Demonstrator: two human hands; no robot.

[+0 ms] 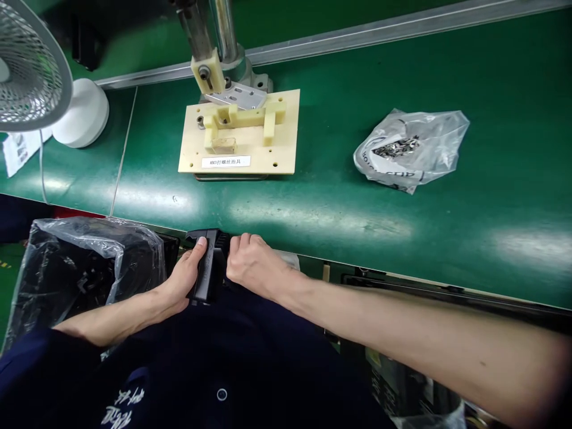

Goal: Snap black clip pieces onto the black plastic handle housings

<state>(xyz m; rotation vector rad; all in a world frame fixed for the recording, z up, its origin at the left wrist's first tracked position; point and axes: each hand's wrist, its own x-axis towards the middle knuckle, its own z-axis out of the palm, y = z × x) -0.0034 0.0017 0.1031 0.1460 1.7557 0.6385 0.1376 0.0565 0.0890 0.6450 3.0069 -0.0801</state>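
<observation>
Both hands grip a black, seemingly hard plastic, ribbed, boxy part.

Left hand and right hand on black plastic housing, near edge of green surface; screw fixture beyond.
</observation>
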